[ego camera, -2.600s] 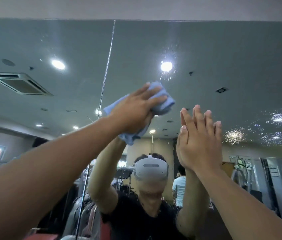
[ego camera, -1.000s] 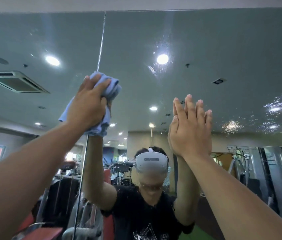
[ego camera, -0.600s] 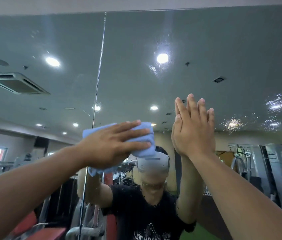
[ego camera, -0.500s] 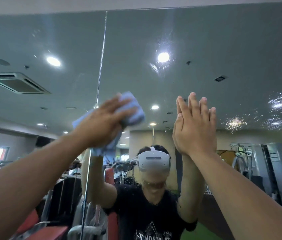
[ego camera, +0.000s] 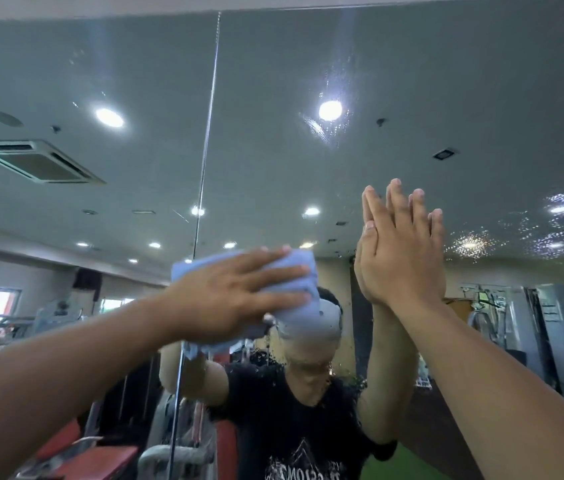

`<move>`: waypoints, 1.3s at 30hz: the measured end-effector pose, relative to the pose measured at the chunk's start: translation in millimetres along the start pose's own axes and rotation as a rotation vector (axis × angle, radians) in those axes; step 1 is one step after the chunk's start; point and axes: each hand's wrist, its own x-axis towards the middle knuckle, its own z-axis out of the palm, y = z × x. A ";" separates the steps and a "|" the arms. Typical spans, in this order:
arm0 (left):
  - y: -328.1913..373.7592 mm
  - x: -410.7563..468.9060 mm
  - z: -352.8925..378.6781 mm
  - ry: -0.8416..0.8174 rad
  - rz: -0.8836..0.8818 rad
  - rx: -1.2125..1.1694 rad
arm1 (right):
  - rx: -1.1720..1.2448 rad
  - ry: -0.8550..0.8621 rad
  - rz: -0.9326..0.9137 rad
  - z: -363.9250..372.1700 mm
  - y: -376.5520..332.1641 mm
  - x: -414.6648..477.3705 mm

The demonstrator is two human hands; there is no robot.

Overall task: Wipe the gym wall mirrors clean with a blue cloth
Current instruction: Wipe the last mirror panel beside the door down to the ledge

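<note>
Cloth [ego camera: 200, 268] pressed flat on mirror [ego camera: 412, 81], across seam [ego camera: 209, 133], under left hand [ego camera: 225, 299]; fingers [ego camera: 266, 257] spread straight, likely for even pressure. Right hand [ego camera: 401, 258] laid flat on mirror, fingers straight, probably as brace.

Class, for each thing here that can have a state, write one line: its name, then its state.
mirror, droplets speckling its right side
blue cloth, bunched, against the mirror
left hand, fingers straight, pressing the blue cloth
right hand, flat, fingers straight, on the mirror

Single head-worn view, close to the mirror [ego camera: 412, 98], tilted slightly upward.
</note>
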 end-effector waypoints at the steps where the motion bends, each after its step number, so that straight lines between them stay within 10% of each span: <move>1: -18.9 -1.1 1.1 0.020 -0.073 0.006 | 0.003 0.007 -0.002 0.5 -0.3 -0.1; 8: -77.9 39.5 -10.8 0.244 -0.872 -0.102 | -0.003 0.006 0.001 1.4 -1.2 -0.1; 17: -18.6 -7.3 -2.1 -0.037 0.029 0.013 | 0.005 -0.025 0.000 0.1 0.9 -0.1; 26: -88.7 39.1 -12.5 0.333 -0.986 0.015 | -0.008 -0.008 -0.006 3.4 0.1 -0.2; 29: -51.0 72.5 -10.1 0.365 -0.894 -0.026 | 0.010 -0.008 -0.011 2.9 1.5 0.1; 34: -23.4 46.4 -2.3 0.086 -0.211 0.004 | 0.003 -0.007 -0.007 4.8 3.3 0.5; 39: -68.6 57.3 -7.3 0.268 -0.767 -0.137 | 0.011 0.014 -0.010 5.1 3.1 0.4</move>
